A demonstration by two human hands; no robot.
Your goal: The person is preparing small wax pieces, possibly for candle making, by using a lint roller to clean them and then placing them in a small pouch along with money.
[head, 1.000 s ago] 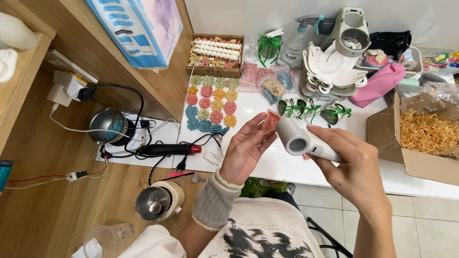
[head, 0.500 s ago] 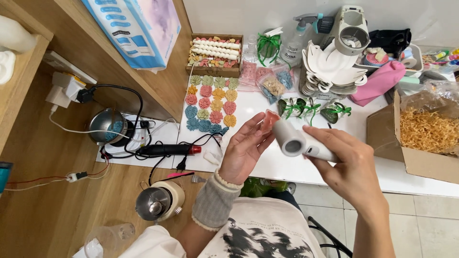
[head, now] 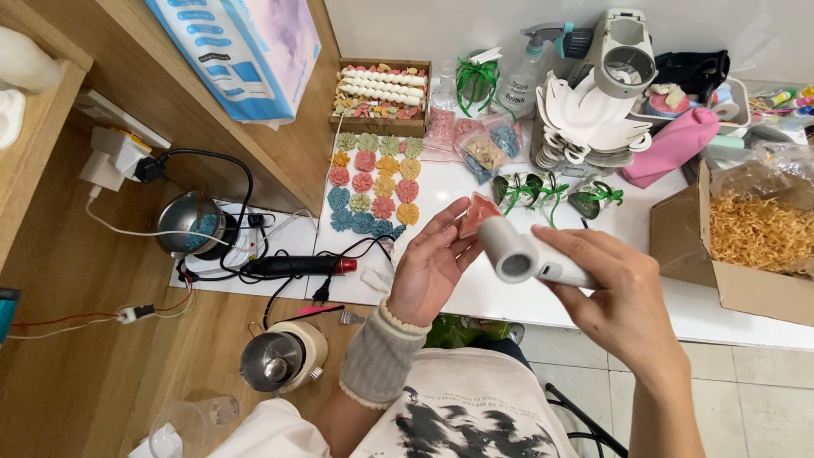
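My left hand (head: 431, 268) is raised palm-up over the white table's front edge, its fingertips pinching a small pink moulded piece (head: 480, 212). My right hand (head: 629, 304) grips a white cylindrical hand-held tool (head: 527, 255), its round end next to the pink piece. Behind my left hand, rows of small coloured flower-shaped pieces (head: 373, 181) lie on the table.
A wooden tray of moulded pieces (head: 381, 95), clear bags, green-ribboned packets (head: 551, 190), stacked white moulds (head: 585, 127) and a spray bottle stand behind. A cardboard box of straw filler (head: 757, 233) sits right. Left lie a black heat tool (head: 297, 266), cables, a metal pot (head: 192, 224) and a kettle (head: 280, 358).
My right hand has shifted the white tool slightly left and down, closer to the pink piece. My left hand has barely moved.
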